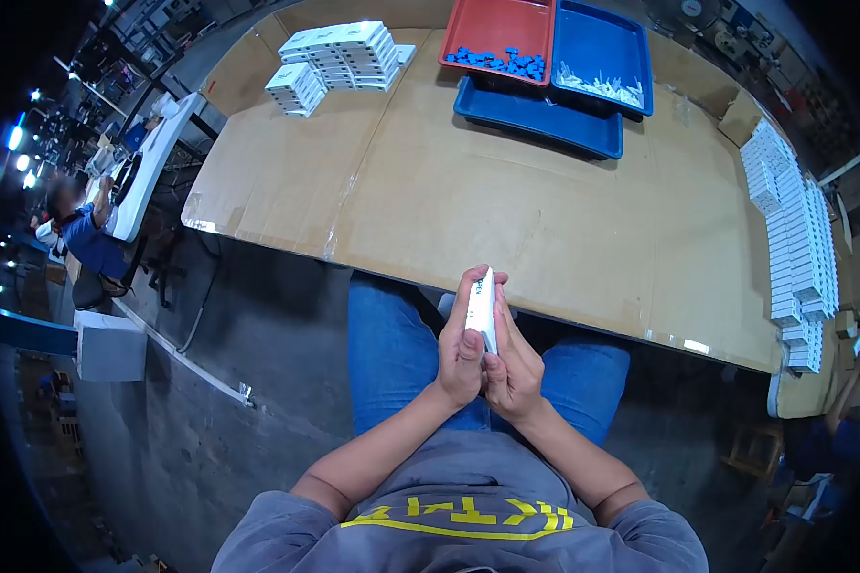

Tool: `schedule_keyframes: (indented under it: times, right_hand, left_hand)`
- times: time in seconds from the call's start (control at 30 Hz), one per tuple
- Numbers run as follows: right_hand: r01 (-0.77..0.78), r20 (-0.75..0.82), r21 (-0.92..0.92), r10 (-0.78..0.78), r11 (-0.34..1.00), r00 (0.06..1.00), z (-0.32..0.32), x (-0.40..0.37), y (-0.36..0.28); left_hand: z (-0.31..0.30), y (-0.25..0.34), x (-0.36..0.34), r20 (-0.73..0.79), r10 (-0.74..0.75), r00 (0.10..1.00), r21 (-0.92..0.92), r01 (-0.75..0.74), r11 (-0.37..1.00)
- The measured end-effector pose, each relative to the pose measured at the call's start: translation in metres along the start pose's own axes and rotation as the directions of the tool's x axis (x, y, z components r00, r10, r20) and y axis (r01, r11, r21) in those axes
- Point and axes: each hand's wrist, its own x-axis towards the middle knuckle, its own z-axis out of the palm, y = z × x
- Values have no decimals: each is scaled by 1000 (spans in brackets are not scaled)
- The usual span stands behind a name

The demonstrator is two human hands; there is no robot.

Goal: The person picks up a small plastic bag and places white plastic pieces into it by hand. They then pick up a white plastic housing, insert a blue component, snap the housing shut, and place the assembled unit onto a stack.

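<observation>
Pressing or steadying a white case [481, 310] between two palms looks to be the step in hand, judging by how the hands face each other across it. The left grip [457, 371] is closed along the case's left side, its thumb laid over the face toward the near end; the right grip [516, 372] lies along the opposite side, fingers drawn together and pointing forward. Neither stands wider than the piece itself, though whether they squeeze or merely support it cannot be told. The case sits between them, its dark lettering up by the fingertips and its near end by the thumbs, seen against the near edge of the bench [506, 220]. The next move would seem to call for even pressure from both sides, without letting the case twist. Well forward of the grips, slightly right, are a red tray [499, 24] with blue pieces [516, 64], a blue tray [597, 38] with slender white pieces [597, 86], and a front blue tray [542, 121] nearer the person. White left-hand stacks [354, 57] stand forward-left of the grips, and white right-hand stacks [795, 239] well to their right.
</observation>
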Motion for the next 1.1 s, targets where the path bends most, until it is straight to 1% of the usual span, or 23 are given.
schedule_keyframes:
  times: [0.13, 0.2, 0.23, 0.3, 0.33, 0.37, 0.4, 0.43, 0.47, 0.53, 0.57, 0.6, 0.63, 0.67, 0.77, 0.83, 0.93, 1.03, 1.1]
  right_hand:
    - [-25, 12, 51, 25, 998, 1000, 0, 4, -1]
    - [-45, 41, 74, 42, 996, 998, -1, 8, -1]
    - [-93, 66, 117, 85, 989, 994, -2, 10, 0]
    - [-187, 119, 199, 165, 962, 979, -4, 15, 2]
    - [-218, 93, 284, 200, 934, 975, -3, 15, 9]
    - [-352, 100, 382, 340, 855, 935, -5, 16, 8]
    - [-471, 125, 473, 473, 744, 872, -8, 16, 4]
    - [-571, 162, 552, 594, 607, 788, -11, 16, 1]
    - [-631, 282, 656, 641, 414, 713, -14, 18, 0]
    - [-723, 361, 604, 694, 336, 623, -19, 27, -11]
    - [-764, 398, 574, 716, 294, 574, -20, 29, -14]
    - [-755, 379, 593, 729, 281, 570, -19, 29, -14]
    - [-741, 358, 597, 724, 307, 589, -17, 26, -13]
    - [-727, 338, 601, 718, 332, 608, -15, 23, -10]
    - [-675, 267, 627, 706, 389, 656, -6, 20, -16]
    - [-621, 220, 667, 687, 412, 693, 1, 17, -18]
    - [-601, 205, 668, 667, 440, 716, 1, 19, -22]
    - [-575, 187, 671, 644, 468, 742, 4, 19, -29]
    - [-563, 184, 673, 629, 480, 756, 4, 17, -30]
  left_hand:
    - [-2, 1, -2, -8, -34, 999, -33, 33, 999]
    - [-4, -2, 0, -42, -23, 999, 29, 24, 999]
    - [-5, -3, 2, -59, -16, 998, 61, 19, 998]
    - [-12, -4, 6, -34, 9, 999, 122, -5, 993]
    - [-16, -9, 7, -23, 31, 999, 153, -27, 988]
    - [-21, -14, 8, -14, 52, 999, 184, -49, 982]
    - [-27, -15, 8, 25, 89, 996, 284, -92, 954]
    - [-27, -16, 7, 46, 116, 992, 322, -125, 939]
    - [-25, -15, 6, 70, 142, 987, 357, -158, 921]
    - [-26, -17, 6, 137, 192, 972, 432, -233, 871]
    - [-25, -17, 5, 132, 198, 971, 443, -237, 865]
    - [-23, -18, 4, 127, 204, 971, 452, -240, 859]
    - [-22, -18, 3, 121, 210, 970, 462, -243, 853]
    - [-22, -19, 2, 83, 221, 972, 470, -233, 851]
    - [-16, -27, -4, -43, 132, 990, 339, -110, 934]
    - [-13, -30, -4, -47, 238, 970, 353, -207, 912]
    - [-15, -40, -5, -6, 364, 931, 412, -330, 850]
    - [-24, -41, -5, 71, 405, 912, 499, -384, 777]
    - [-22, -39, -4, 60, 449, 891, 459, -424, 781]
